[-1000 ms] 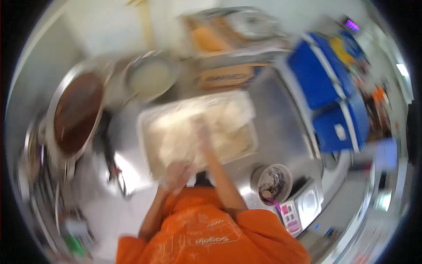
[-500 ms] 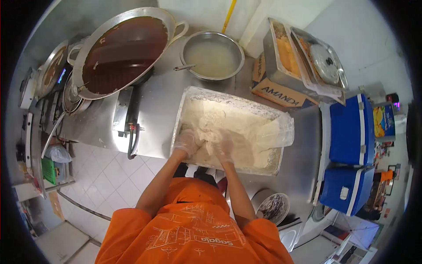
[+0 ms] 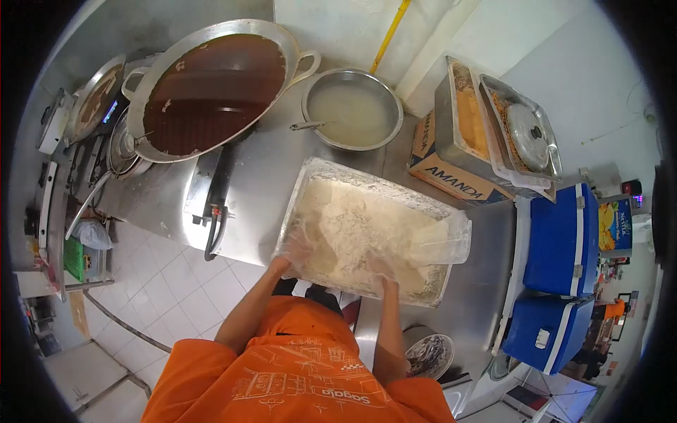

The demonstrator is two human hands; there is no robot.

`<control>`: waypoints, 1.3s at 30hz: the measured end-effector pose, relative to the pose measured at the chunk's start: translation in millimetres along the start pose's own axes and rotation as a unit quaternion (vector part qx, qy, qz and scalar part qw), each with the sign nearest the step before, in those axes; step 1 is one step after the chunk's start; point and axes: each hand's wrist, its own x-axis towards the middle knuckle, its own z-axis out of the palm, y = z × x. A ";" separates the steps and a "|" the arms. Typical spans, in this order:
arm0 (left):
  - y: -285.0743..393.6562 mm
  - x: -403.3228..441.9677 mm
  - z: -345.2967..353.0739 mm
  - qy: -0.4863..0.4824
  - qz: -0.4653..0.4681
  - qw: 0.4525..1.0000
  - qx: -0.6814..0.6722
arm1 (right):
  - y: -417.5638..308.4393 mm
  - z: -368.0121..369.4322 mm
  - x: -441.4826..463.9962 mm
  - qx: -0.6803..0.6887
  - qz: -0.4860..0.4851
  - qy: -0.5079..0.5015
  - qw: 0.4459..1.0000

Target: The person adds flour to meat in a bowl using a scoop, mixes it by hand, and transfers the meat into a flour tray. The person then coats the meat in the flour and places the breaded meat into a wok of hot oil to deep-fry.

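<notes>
A rectangular metal tray (image 3: 300, 185) holds pale flour-like powder (image 3: 345, 211) with a lumpy heap in its middle. My left hand (image 3: 297, 247), in a clear plastic glove, is at the tray's left side over the powder. Near the front edge, my right hand (image 3: 381, 268), also gloved, touches the powder. The fingers of both hands are blurred and dusted, so their pose is unclear. A clear plastic container (image 3: 444, 240) lies on the powder at the tray's right end.
A large pan of dark liquid (image 3: 218, 92) stands back left, beside a metal bowl of cloudy liquid (image 3: 352, 113) with a ladle. Stacked trays rest on an AMANDA box (image 3: 451, 180). Blue coolers (image 3: 557, 247) stand right. A bucket (image 3: 430, 352) is near my right elbow.
The view has steadied and shifted. My hands, close together over the powder half a second ago, have moved apart, my right hand toward the front edge. A heap now shows between them.
</notes>
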 end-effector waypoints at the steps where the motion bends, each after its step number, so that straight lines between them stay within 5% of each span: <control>1: 13.1 -3.1 -6.3 0.014 0.012 0.994 0.103 | -7.2 12.2 4.7 0.019 -0.019 0.006 1.000; 3: 21.9 -7.7 -10.6 0.069 0.037 0.983 0.168 | -40.3 53.0 15.6 0.056 -0.055 0.014 0.997; 5: 18.6 -10.8 -13.2 0.152 0.065 0.982 0.092 | -124.6 26.5 -16.3 -0.025 0.033 -0.080 0.996; 6: 8.5 -11.1 -15.3 0.097 0.055 0.985 0.128 | -155.2 12.4 -31.5 -0.066 0.077 -0.125 0.987; 8: -27.9 -5.4 -16.3 -0.006 0.032 0.980 0.195 | -144.6 9.0 -45.0 0.004 0.002 -0.057 0.998; 12: -109.6 29.2 41.1 -0.061 0.026 0.991 0.118 | -136.9 6.5 -13.4 0.017 -0.023 -0.095 0.995; 18: 49.4 17.1 -42.2 -0.101 -0.008 0.991 -0.087 | -170.5 -23.6 -39.4 0.169 -0.039 -0.010 0.985; 22: 16.5 38.4 -50.8 -0.085 0.031 0.991 -0.094 | 7.7 -5.7 55.2 -0.111 -0.106 0.028 0.988; 23: -4.4 53.2 -25.0 -0.069 0.067 0.989 -0.108 | -13.9 -3.7 56.7 -0.115 -0.109 0.039 0.987; 27: 7.2 76.6 47.4 -0.022 0.066 0.979 -0.190 | -131.5 -13.2 11.6 0.193 -0.011 -0.052 0.980; 30: 8.4 68.1 45.1 -0.023 0.092 0.954 -0.284 | -193.5 -37.1 -58.2 0.289 0.138 0.024 0.947; 34: -1.7 47.0 7.5 -0.073 0.064 0.963 -0.252 | -58.0 -37.6 -7.2 -0.096 -0.001 0.032 0.995; 39: 19.1 26.1 20.2 -0.100 0.061 0.957 -0.265 | -91.3 5.8 -1.9 0.006 0.005 -0.023 1.000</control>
